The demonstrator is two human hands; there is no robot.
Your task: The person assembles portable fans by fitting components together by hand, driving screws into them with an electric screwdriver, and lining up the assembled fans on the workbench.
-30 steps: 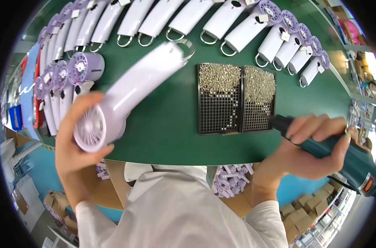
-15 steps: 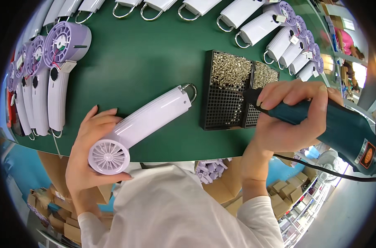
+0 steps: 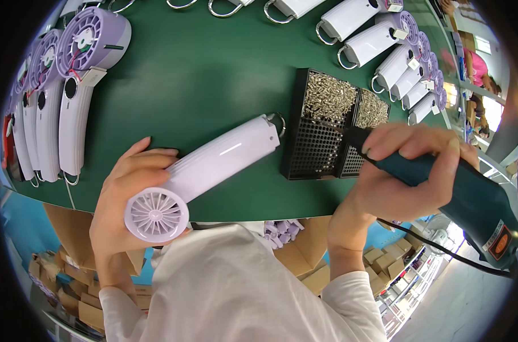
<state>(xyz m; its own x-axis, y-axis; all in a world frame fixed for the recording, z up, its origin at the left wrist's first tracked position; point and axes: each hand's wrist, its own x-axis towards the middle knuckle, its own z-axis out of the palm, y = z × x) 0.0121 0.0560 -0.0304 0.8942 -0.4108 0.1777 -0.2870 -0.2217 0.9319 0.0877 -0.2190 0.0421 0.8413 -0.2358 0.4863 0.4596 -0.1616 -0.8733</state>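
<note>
My left hand (image 3: pixel 119 196) is closed around the round head of a pale lilac-and-white handheld fan (image 3: pixel 222 157). The fan lies slantwise, its slotted grille facing up and its handle with a metal loop pointing to the far right. In my right hand (image 3: pixel 404 171) is a dark green electric screwdriver (image 3: pixel 478 202) with a black nose and a cable. Its tip reaches over a black screw tray (image 3: pixel 293 145), just below the heaped small silvery screws (image 3: pixel 329 97). Below the heap is a perforated grid with some screws in its holes. Whether the bit carries a screw cannot be made out.
Several opened fans (image 3: pixel 73 125) with bare purple heads and wires stand in a row on the left of the green table (image 3: pixel 213 74). More white fan handles (image 3: pixel 370 45) line the far and right edges. Cardboard boxes (image 3: pixel 304 251) stand below the near edge.
The whole view has shifted slightly. The fan in my left hand has turned a little, its loop now seen more edge-on. The screwdriver tip stays over the tray.
</note>
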